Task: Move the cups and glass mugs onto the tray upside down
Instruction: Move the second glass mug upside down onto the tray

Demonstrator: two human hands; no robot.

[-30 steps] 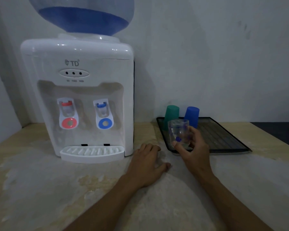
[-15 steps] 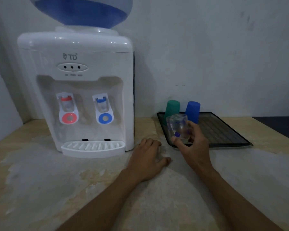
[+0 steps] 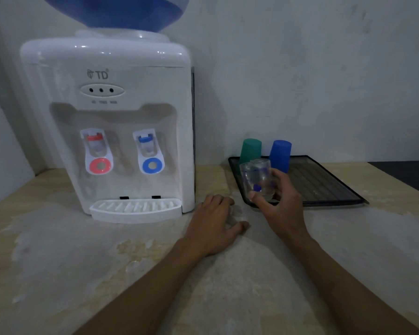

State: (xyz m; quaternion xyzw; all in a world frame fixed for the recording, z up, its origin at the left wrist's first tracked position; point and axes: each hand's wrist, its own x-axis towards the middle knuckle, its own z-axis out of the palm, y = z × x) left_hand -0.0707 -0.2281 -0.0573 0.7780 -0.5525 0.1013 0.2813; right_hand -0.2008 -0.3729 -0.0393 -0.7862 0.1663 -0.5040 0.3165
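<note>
Head view: Over the last second the glass mug (image 3: 258, 181) has been carried slightly up and toward the tray (image 3: 329, 187), and it is now held over the tray's near-left corner. It is held inverted, base upward, so the turning-over appears done and only the setting-down is judged to remain.

The right hand (image 3: 279, 201) is closed around the mug, thumb at the near side by the rim and fingers wrapped behind. The forearm is extended from 5 o'clock toward the tray.

The left hand (image 3: 215, 223) has stayed flat on the desk (image 3: 58, 250), palm down, fingers loosely spread, gripping nothing.

At 12 o'clock from the mug, a green cup (image 3: 250, 149) and a blue cup (image 3: 279, 155) are already stood upside down at the tray's far-left end. A dispenser (image 3: 107, 129) is seen at 10 o'clock.
</note>
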